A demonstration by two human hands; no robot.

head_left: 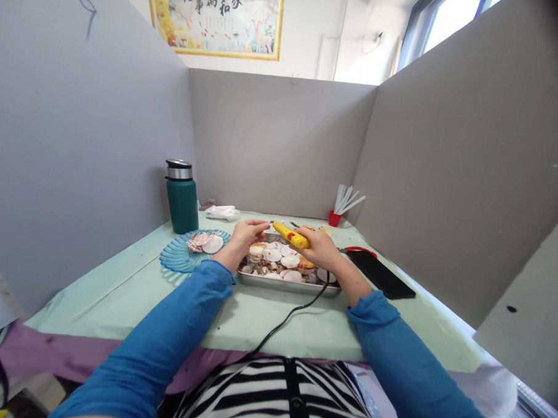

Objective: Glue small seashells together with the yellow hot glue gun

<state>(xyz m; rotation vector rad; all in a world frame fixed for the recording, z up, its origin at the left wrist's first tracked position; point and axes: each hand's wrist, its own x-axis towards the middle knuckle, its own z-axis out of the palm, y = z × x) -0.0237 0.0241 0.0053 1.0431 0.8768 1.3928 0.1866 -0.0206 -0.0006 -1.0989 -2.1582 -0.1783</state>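
My right hand (321, 249) is wrapped round a yellow hot glue gun (289, 234), its nozzle pointing left. A black cord (284, 321) runs from it toward the table's front edge. Close to the nozzle, the fingers of my left hand (244, 236) are pinched together; whatever they hold is too small to make out. Below both hands sits a metal tray (282, 284) filled with white and orange seashells (289, 261) and smaller brownish bits. To the left, a blue glass plate (174, 255) carries several pink and white shells (206, 242).
A green bottle (183, 204) stands behind the plate, near a white plastic packet (222, 212). Glue sticks (346, 200) fill a red cup (335, 219) at back right. A black phone-like slab (384, 275) and a red-handled tool (361, 250) lie right. A thin white stick (116, 287) lies left.
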